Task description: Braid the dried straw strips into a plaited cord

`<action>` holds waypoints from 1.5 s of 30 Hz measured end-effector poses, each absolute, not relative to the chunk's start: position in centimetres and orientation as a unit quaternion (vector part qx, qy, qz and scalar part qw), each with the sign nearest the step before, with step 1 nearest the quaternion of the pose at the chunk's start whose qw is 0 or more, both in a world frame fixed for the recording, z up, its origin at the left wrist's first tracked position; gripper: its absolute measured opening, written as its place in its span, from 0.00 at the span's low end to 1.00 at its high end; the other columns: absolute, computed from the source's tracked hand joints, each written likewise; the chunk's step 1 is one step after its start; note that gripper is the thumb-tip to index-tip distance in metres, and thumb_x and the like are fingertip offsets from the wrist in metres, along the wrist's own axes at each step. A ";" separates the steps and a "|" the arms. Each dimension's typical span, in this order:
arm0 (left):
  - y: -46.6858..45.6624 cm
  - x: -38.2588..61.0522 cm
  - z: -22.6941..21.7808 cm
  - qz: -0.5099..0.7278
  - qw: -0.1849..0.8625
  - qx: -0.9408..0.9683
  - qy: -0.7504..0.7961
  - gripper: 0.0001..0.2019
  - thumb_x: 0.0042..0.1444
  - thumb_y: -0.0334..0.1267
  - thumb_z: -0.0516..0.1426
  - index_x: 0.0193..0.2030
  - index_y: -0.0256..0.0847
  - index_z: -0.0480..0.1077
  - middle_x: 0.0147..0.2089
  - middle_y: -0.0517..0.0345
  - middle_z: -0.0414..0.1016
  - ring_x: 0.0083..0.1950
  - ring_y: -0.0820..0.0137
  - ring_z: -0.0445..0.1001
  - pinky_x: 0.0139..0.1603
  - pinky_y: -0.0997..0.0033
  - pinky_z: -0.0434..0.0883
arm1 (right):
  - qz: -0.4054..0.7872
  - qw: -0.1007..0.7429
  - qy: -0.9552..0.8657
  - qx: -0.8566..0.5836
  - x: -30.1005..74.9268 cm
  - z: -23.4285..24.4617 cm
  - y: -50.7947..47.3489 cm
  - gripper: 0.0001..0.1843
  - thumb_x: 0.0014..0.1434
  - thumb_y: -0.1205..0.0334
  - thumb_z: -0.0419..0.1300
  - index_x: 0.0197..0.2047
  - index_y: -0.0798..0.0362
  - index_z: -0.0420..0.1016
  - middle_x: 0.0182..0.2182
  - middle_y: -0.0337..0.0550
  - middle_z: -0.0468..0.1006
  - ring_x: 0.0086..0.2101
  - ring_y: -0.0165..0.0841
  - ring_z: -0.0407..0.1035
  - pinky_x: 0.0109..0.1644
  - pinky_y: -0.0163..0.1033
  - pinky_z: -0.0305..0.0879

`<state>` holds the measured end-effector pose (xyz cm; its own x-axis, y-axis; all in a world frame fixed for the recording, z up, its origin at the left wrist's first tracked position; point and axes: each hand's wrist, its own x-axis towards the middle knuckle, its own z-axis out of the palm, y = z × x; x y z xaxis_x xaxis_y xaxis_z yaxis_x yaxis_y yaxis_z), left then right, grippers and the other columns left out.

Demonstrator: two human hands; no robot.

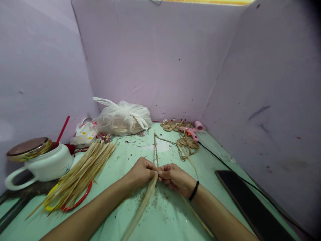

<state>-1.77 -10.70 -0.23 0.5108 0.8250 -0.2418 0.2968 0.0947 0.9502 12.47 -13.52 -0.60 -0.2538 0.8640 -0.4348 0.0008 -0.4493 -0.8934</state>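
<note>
Head view, centre frame: your fingertips (153, 169) are closed tight. Your left hand (141, 171) and right hand (175, 177) both pinch the straw cord (155, 150) right where its twist ends, knuckle to knuckle. The cord runs up the frame from your grip; the untwisted strips (144, 204) trail down between your forearms over the green table (170, 217). A black band (193, 190) sits on your right wrist. The risk, as I judge it: ease either pinch and the twist may unwind, and a hard pull could split those dry flat strips. Further out, the cord's far end loops toward coiled rounds (187, 143) and a pink glue gun (190, 132) at upper right, its black cable (225, 164) running down the right. At left lies a bundle of straw (80, 174) across a red ring (80, 200), beside a white pot (47, 164). A knotted plastic bag (122, 117) sits at the back. Writing: only a small packet (84, 133) with red print, too small to read.
</note>
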 end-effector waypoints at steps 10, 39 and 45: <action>-9.9 -2.1 0.1 0.163 0.644 0.578 0.473 0.05 0.33 0.34 0.56 0.17 0.34 0.66 0.11 0.65 0.59 0.10 0.82 0.49 0.13 0.77 0.42 | 0.614 0.358 -0.429 -0.557 12.4 -0.8 -13.4 0.03 0.39 0.70 0.56 0.19 0.57 0.64 0.11 0.32 0.65 0.11 0.18 0.45 0.16 0.31 0.35; -10.2 -2.6 1.9 0.067 0.436 0.713 0.545 0.05 0.35 0.32 0.52 0.16 0.35 0.68 0.13 0.61 0.61 0.18 0.75 0.58 0.20 0.76 0.53 | 0.596 0.307 -0.449 -0.591 11.6 -0.9 -13.5 0.05 0.39 0.69 0.53 0.16 0.56 0.63 0.06 0.28 0.51 0.10 0.19 0.40 0.15 0.32 0.31; -14.2 -0.5 1.7 0.109 0.296 0.753 0.577 0.04 0.40 0.31 0.52 0.21 0.36 0.68 0.21 0.54 0.64 0.28 0.67 0.65 0.28 0.73 0.56 | 0.621 0.365 -0.394 -0.571 11.1 -1.0 -13.8 0.02 0.37 0.71 0.54 0.17 0.57 0.63 0.08 0.28 0.55 0.11 0.18 0.43 0.16 0.30 0.34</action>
